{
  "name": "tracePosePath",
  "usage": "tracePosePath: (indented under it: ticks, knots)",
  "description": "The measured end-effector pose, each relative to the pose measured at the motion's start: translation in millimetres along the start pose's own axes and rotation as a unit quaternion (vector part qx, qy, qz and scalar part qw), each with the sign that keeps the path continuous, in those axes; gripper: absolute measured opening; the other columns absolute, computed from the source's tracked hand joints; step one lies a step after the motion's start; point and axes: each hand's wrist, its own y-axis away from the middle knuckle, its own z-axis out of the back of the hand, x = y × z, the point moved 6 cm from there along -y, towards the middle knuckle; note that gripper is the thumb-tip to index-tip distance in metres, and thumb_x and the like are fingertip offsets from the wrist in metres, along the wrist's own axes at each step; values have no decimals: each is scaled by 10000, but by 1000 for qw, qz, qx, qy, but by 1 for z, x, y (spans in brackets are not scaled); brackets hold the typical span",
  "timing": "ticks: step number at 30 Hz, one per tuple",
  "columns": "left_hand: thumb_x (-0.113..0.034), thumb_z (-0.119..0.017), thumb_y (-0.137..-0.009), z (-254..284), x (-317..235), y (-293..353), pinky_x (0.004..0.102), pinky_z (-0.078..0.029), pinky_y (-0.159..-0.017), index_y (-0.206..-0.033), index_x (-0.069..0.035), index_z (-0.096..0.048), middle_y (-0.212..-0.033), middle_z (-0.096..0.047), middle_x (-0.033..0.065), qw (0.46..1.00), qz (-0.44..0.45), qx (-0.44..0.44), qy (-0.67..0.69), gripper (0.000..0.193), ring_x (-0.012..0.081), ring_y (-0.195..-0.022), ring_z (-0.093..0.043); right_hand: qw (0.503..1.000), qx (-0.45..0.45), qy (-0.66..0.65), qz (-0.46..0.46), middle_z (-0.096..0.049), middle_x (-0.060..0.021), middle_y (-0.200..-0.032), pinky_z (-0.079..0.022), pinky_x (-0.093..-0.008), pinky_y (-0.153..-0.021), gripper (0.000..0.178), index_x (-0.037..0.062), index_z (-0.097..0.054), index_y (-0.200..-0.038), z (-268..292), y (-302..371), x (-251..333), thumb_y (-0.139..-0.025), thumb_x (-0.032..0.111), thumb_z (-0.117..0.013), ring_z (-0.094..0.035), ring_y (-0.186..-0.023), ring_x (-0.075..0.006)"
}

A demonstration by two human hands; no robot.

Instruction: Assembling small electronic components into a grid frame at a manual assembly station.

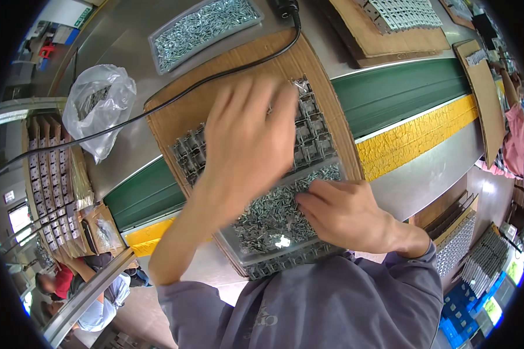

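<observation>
A near row of brackets (291,260) is left showing along the edge of a tray (232,250), which is well stocked with small loose pieces (273,215). Beyond it, more brackets are ranked on the board (192,107), whose far part is bare. The work is judged to be partway; how many brackets are finished cannot be told.

The pieces in the tray are touched by the bent fingers of the right hand (349,212); whether one is pinched cannot be told. Farther out, the blurred left hand (247,122) is held over the ranked brackets, its fingers slightly apart; its thumb is hidden, so its grip cannot be told. Past the board, screws (206,32) are heaped.
</observation>
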Motion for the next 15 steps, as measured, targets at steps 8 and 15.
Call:
tracePosePath:
  ticks: [8, 15]
  knots:
    - [-143, -674, -715, 46, -62, 91, 298, -467, -590, -843, -84, -585, -807, -517, 22, 927, 47, 347, 138, 167, 162, -705, -601, 999, 33, 32, -22, -582, -54, -791, -504, -354, -510, 240, 29, -690, -925, 9, -7, 9, -693, 21, -753, -616, -590, -234]
    - [-21, -741, -726, 60, -53, 91, 332, -511, -532, -759, -63, -581, -776, -649, 57, 913, 152, 247, 288, 168, 221, -628, -650, 998, 44, -36, 13, -619, -59, -784, -497, -349, -499, 185, 33, -652, -838, 2, -11, 12, -697, -20, -759, -632, -599, -238]
